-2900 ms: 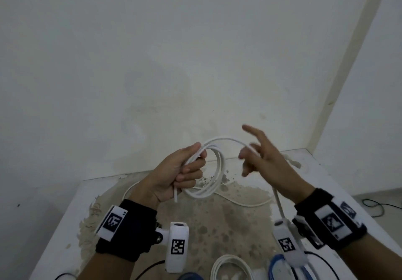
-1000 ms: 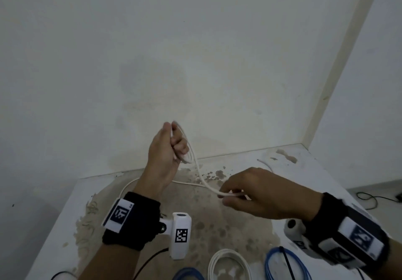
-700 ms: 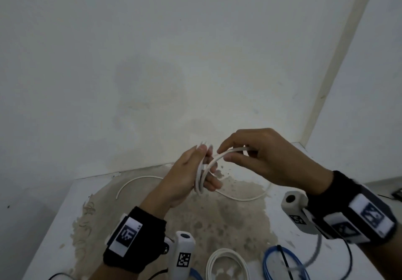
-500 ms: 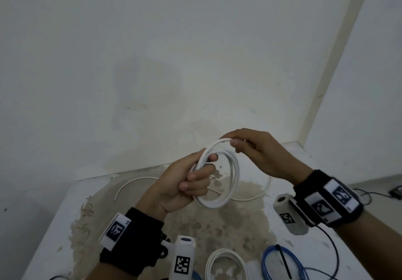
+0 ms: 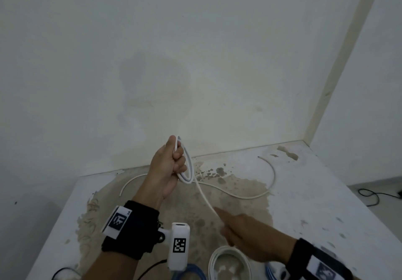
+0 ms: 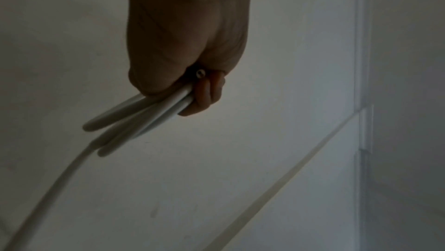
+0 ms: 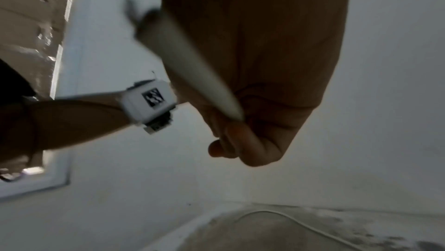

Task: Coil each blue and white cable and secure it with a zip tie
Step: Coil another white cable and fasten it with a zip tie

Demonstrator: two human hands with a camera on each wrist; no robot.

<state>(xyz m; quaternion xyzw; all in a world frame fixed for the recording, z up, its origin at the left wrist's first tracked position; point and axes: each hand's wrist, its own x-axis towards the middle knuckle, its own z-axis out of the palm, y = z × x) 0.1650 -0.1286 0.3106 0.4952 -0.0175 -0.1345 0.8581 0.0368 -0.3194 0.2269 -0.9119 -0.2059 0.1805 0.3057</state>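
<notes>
My left hand (image 5: 177, 156) is raised above the table and grips a small coil of white cable (image 5: 188, 166), seen edge-on. In the left wrist view the fingers (image 6: 204, 93) curl round several loops of the white cable (image 6: 144, 120), and its cut end shows by the palm. One strand (image 5: 205, 197) runs down from the coil to my right hand (image 5: 221, 216), which is lower and nearer me and blurred. In the right wrist view, the right hand (image 7: 240, 131) is closed round that strand (image 7: 197, 68).
A loose length of white cable (image 5: 243, 197) snakes across the stained table (image 5: 315, 203); whether it joins the held one I cannot tell. At the near edge lie a coiled white cable (image 5: 228, 262) and blue coils (image 5: 189, 274). Walls (image 5: 195, 62) close off the back and right.
My right hand has dropped from the top of the coil down along the strand towards me. My left hand has lifted and turned the coil edge-on.
</notes>
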